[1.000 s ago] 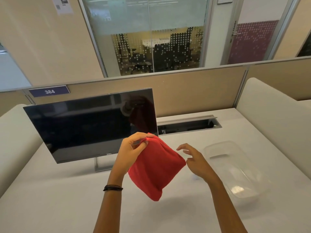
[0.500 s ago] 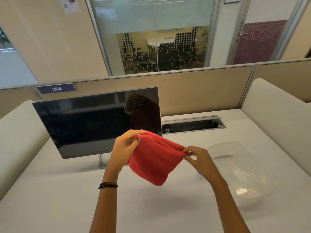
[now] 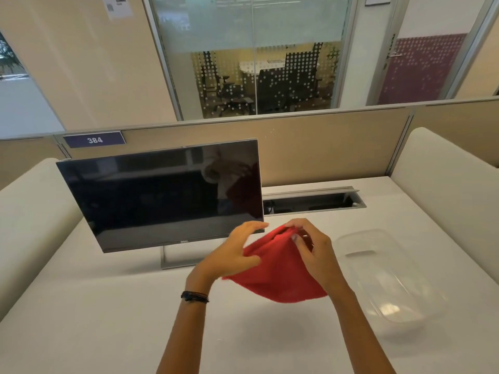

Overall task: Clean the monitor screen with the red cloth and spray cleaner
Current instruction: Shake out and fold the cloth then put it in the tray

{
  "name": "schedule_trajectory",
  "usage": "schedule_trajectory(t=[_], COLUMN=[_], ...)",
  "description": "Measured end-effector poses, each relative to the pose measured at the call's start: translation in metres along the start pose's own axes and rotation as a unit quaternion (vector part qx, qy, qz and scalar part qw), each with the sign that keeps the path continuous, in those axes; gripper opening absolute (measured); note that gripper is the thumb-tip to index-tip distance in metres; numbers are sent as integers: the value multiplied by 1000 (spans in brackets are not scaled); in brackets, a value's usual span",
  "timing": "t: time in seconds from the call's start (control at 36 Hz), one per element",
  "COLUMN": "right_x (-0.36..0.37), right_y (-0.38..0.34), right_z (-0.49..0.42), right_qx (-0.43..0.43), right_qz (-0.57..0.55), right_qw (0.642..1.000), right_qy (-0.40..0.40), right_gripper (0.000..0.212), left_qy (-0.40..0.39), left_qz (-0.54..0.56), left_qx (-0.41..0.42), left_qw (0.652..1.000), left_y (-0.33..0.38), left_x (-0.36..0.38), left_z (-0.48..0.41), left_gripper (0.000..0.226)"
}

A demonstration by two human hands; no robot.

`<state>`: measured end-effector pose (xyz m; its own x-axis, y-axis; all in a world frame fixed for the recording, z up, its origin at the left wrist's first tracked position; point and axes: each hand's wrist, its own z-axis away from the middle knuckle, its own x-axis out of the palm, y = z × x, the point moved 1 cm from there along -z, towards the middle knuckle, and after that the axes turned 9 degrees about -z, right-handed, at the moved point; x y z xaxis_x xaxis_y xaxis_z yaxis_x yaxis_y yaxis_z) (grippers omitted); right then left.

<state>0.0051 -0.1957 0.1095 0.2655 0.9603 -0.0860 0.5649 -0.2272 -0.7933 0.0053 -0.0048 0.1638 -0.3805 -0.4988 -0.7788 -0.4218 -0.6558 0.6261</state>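
- Head view: red cloth (image 3: 278,268) hangs between left hand (image 3: 235,255) and right hand (image 3: 313,252), above the desk (image 3: 108,319), before the monitor (image 3: 162,198).
- Both hands pinch its upper folds.
- Cloth plain red, bunched, sagging below.

An office: cubicle partition (image 3: 324,147) with desk label 384 (image 3: 94,139), monitor (image 3: 162,198), glass-walled meeting room (image 3: 264,82) behind.
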Motion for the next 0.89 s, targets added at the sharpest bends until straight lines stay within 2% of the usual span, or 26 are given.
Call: schedule_trajectory(t=[0.03, 0.06, 0.08, 0.11, 0.14, 0.17, 0.25, 0.36, 0.44, 0.53, 0.64, 0.69, 0.78, 0.83, 0.89], right_x=[5, 2, -14, -9, -3, -9, -8, -13, -15, -22, -31, -33, -38, -44, -51], right_y=[18, 22, 10, -7, -20, -26, -37, -31, -34, -35, -28, -23, -16, -13, -14], right_z=[7, 11, 12, 11, 13, 10, 6, 4, 2, 1, 7, 12, 15, 13, 10], right_qx=[-36, -44, 11, 45, 108, 135, 116, 127, 152, 188, 267, 297, 294, 261, 228], right_qz=[-177, -180, -57, 19, 46, 66, 44, 0, -45, -70, -24, 1, 37, 49, 62], right_qw=[983, 982, 997, 995, 989, 987, 991, 986, 979, 966, 929, 908, 909, 928, 946], right_qy=[27, 38, 54, -87, -87, -57, -55, -103, -126, -162, -257, -294, -294, -261, -220], right_gripper=[43, 51, 46, 36, 30, 30, 33, 19, 16, 22, 56, 61, 44, 25, 20], left_qy=[-9, -13, -11, -1, 18, 43, 102, 118, 138, 167, 202, 215, 221, 234, 254], left_qz=[8, 19, 31, 36, 35, 31, 18, 11, 1, 8, 52, 74, 92, 101, 109], left_qx=[11, 15, 14, 13, 10, 7, -9, -19, -26, -27, -28, -34, -49, -61, -81], left_qw=[1000, 1000, 999, 999, 999, 999, 995, 993, 990, 986, 978, 973, 970, 965, 958], left_y=[7, 13, 17, 20, 22, 23, 23, 23, 19, 15, 14, 14, 14, 12, 7], left_x=[5, 11, 16, 21, 25, 29, 32, 30, 24, 16, 5, 0, -4, -5, -6], left_z=[-3, -7, -10, -13, -15, -18, -22, -22, -22, -20, -14, -12, -11, -11, -11], left_gripper=[61, 60, 58, 55, 51, 46, 35, 35, 32, 31, 28, 28, 29, 29, 33])
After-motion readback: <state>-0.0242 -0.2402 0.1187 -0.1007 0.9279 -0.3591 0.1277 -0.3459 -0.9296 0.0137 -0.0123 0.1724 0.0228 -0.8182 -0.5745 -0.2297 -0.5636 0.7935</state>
